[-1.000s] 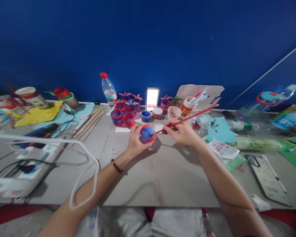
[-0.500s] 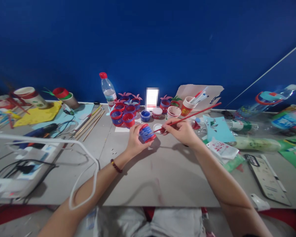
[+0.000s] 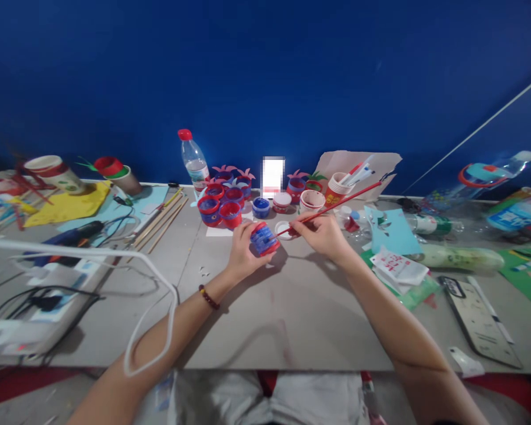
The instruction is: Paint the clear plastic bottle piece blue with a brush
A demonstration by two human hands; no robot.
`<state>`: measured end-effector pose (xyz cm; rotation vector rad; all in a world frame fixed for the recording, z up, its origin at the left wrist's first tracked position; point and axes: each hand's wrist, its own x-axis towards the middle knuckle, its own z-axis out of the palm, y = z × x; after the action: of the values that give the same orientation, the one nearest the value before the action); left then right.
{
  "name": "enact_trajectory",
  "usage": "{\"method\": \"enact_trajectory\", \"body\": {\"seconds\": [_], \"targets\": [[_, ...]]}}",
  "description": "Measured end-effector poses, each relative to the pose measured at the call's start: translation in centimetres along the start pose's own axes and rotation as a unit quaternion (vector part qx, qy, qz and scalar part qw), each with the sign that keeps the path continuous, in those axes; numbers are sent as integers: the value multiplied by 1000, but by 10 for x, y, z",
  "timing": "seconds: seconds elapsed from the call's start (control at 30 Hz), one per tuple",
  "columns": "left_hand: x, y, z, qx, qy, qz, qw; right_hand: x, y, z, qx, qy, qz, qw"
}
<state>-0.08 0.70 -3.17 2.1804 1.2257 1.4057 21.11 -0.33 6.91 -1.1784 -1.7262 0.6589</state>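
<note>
My left hand (image 3: 242, 252) is closed around a small paper cup (image 3: 264, 239) painted blue and red, tilted on its side above the table. Pinched in my right hand (image 3: 321, 236) is a red-handled paintbrush (image 3: 347, 201), its tip at the painted side of the cup. Just behind the brush tip lies a white lid (image 3: 284, 229). Farther back stand an open jar of blue paint (image 3: 261, 208) and a jar with a white lid (image 3: 282, 202). A paper cup with stained inner walls (image 3: 312, 202) is beside them.
Several red and blue painted cups (image 3: 230, 215) cluster behind my left hand, near a water bottle (image 3: 193, 159). To the left are wooden sticks (image 3: 159, 224) and a power strip (image 3: 71, 295) with a looping white cable (image 3: 170, 330). A phone (image 3: 480, 321) and plastic bottles (image 3: 462, 258) lie right.
The paintbrush and my right hand have shifted slightly left and down, and the brush's far end sits lower left. My left hand and the cup have hardly moved.
</note>
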Motion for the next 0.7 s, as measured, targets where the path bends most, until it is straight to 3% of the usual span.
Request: {"method": "enact_trajectory", "body": {"seconds": [0.17, 0.3, 0.53, 0.7], "targets": [[0, 1, -1, -5, -6, -4, 1000, 3, 6, -9, -47, 12, -10, 999], [1, 2, -1, 0, -4, -2, 1000, 4, 12, -13, -14, 31, 6, 999], [-1, -2, 0, -6, -7, 7, 1000, -3, 11, 6, 82, -21, 49, 995], [-1, -2, -1, -5, -14, 5, 1000, -5, -1, 8, 22, -20, 24, 999]]}}
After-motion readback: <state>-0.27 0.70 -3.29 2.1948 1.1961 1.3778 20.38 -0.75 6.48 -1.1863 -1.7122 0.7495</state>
